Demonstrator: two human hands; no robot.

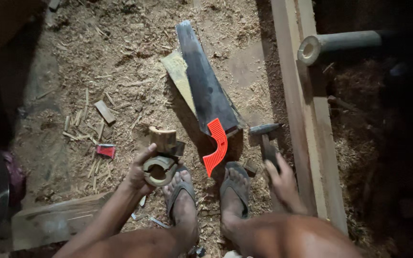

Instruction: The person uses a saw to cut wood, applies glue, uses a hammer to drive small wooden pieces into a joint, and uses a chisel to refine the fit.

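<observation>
The left hand (139, 173) has its fingers closed around a split bamboo ring (159, 170), near the left foot. The right hand (283, 181) grips the hammer (266, 138) handle, its head on the sawdust floor (120, 57) beside the handsaw (209, 95).

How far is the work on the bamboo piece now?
Done: shavings cover the floor, and the bamboo ring is already cut short and split open. In hand: the left hand holds it; the right hand grips the hammer. The saw lies unused.
</observation>
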